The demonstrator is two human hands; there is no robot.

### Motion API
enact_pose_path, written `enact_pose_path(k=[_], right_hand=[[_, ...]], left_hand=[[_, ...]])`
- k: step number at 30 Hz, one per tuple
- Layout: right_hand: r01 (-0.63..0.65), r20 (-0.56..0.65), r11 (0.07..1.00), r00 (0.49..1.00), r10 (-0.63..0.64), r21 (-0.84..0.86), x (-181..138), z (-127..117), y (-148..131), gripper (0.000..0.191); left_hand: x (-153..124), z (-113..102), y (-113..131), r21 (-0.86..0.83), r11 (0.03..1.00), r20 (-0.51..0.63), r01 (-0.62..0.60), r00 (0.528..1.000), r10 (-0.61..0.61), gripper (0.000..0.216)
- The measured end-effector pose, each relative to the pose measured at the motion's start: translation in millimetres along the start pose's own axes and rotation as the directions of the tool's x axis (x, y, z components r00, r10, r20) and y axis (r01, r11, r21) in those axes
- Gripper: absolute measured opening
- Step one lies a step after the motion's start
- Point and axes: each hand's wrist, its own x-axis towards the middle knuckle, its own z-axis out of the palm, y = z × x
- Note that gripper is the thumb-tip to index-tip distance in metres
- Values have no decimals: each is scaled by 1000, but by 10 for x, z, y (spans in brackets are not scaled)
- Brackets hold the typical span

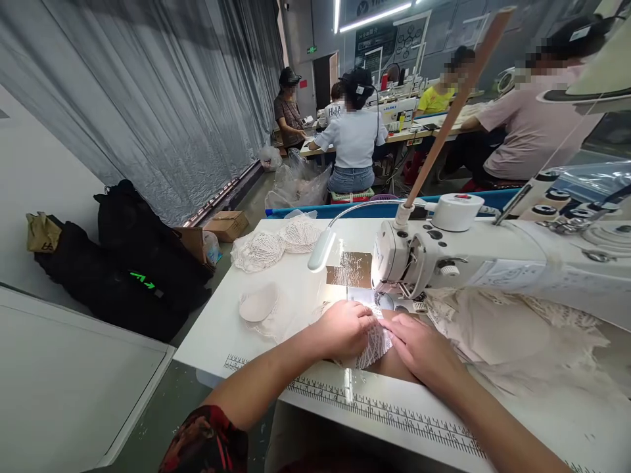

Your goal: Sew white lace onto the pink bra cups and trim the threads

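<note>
A white lace bra cup (374, 348) lies under the head of a white sewing machine (394, 263), close to the needle area. My left hand (346, 328) has its fingers curled down on the lace from the left. On the other side, my right hand (419, 345) presses thumb and fingers together at the lace's right edge. Its fingertips nearly meet those of my left hand. A beige moulded cup with lace (259, 304) rests on the white table (211, 341) to the left. Farther back sit more lace cups (259, 249). The needle tip is hard to make out.
Beige lace fabric (513, 328) is heaped right of my right hand. A small lamp (322, 251) on a bendable neck hangs over the table. Printed ruler marks (365, 404) run along the front edge. Black bags (142, 256) stand at left; several people sit at machines beyond.
</note>
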Motion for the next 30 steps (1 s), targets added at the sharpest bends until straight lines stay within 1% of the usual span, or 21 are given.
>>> enact_pose_path(k=[3,6,8,10,12,14,17,19,22,24,26,30], right_hand=[[-3,-14,999,1000,4,49,-10,-20,16,35],[-36,4,995,999,36,96,-23,-78,14,35],[-45,21,990,999,43,132,-35,-121,11,34],[-36,30,986,999,32,165,-51,-149,10,33],[-7,34,983,999,1,182,-69,-153,10,32],[55,38,981,997,-63,184,-85,-135,7,32],[167,48,973,983,-177,160,-101,-89,-1,33],[211,71,970,973,-221,119,-106,-69,-9,34],[249,105,967,961,-254,58,-114,-70,-21,34],[272,104,961,956,-275,45,-125,-85,-30,33],[288,100,956,951,-292,49,-140,-100,-37,31],[278,148,959,948,-282,47,-159,-112,-42,28]], left_hand=[[-15,49,71,24,998,10,56,998,-56,21],[-29,145,62,60,992,-40,112,993,-109,21],[-45,186,36,51,993,-76,110,991,-106,21],[-62,201,10,21,996,-99,82,992,-80,20],[-76,198,-7,-15,998,-112,62,992,-63,19],[-83,190,-16,-51,997,-116,63,991,-69,17],[-87,176,-28,-108,990,-116,94,987,-107,14],[-91,163,-44,-154,981,-103,121,985,-137,10],[-103,137,-75,-223,962,-67,159,982,-178,9],[-112,121,-92,-254,953,-50,163,982,-181,10],[-116,115,-104,-275,950,-43,146,986,-164,11],[-109,127,-122,-268,961,-38,74,995,-87,15]])
